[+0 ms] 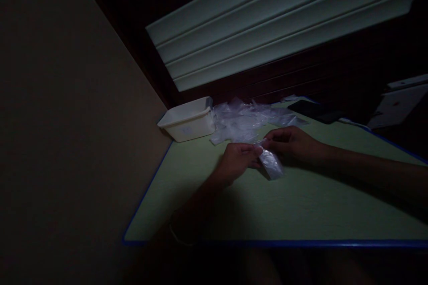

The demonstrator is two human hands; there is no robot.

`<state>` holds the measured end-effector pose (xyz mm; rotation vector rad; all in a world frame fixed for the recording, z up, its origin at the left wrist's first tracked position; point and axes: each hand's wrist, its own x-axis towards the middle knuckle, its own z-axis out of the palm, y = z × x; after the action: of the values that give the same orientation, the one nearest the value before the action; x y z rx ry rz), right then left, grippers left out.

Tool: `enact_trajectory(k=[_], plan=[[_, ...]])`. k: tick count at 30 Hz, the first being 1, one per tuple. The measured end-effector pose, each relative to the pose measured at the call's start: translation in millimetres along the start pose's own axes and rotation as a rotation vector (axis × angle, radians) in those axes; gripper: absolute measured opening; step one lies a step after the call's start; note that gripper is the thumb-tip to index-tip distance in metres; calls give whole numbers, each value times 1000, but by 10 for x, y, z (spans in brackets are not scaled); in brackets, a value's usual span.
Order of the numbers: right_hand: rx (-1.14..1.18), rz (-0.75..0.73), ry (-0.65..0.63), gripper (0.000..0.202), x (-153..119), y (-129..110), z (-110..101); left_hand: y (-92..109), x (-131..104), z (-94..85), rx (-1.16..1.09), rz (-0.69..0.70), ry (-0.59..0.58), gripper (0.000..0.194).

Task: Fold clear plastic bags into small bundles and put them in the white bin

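"reading the head view: where is the clear plastic packet [273, 167]?"

"between the hands, above the pale green tabletop [207, 207], its lower end hanging towards the near edge. just beyond: the pile of clear plastic [239, 120], with the white tub [192, 127] to its left."

"state of the hands?"

"left hand [236, 160]: fingers nearly closed, thumb and fingertips pinching the packet's upper end. right hand [291, 143]: likewise closed to a pinch, at the same end, just beside the left. contents, if any: cannot tell; too dim."

"how best to work that end, in your judgement?"

"steady it with the left, let the right do the fine handling. light pinches, close together; thin film probably creases or slips if tugged. separate the layers by rubbing, not pulling. hold it clear of the pile, lest loose pieces snag. tilt towards the light to find the edge."
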<state>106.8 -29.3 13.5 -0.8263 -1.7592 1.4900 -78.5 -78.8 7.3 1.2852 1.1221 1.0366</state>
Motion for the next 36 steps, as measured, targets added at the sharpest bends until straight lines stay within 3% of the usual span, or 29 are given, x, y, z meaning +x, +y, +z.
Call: enact_trajectory(k=[11, 22, 27, 36], plan=[[-84, -82, 54, 25, -3, 30, 23, 20, 12, 32, -48, -1, 157, 23], [145, -7, 104, 24, -1, 22, 53, 69, -1, 37, -197, 30, 178, 26], [227, -35, 105, 23, 1, 59, 53, 69, -8, 14, -243, 70, 125, 32], [273, -38, 91, 17, 10, 71, 42, 96, -28, -5, -124, 157, 139, 19]])
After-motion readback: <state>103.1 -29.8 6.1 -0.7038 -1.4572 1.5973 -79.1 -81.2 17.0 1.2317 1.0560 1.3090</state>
